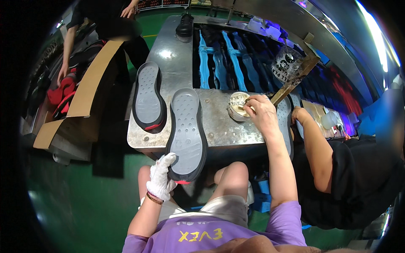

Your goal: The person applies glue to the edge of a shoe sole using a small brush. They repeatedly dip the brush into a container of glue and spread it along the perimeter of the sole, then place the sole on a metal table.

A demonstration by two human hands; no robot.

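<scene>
My left hand, in a white knitted glove, grips the near end of a shoe sole. This sole has a grey dimpled inside, a black rim and a red patch at its end; its far part reaches over the metal table. A matching sole lies to its left on the tabletop. Bare and closed, my right hand is over a small round tub of whitish stuff. Its thumb and fingers are pinched at the tub's rim. Whatever they hold there is too small to make out.
Blue racks fill the recess behind the metal table. A black shoe stands far back. Beside my right forearm lies another grey sole, near a co-worker's arm. A second person reaches into bins beyond a cardboard box.
</scene>
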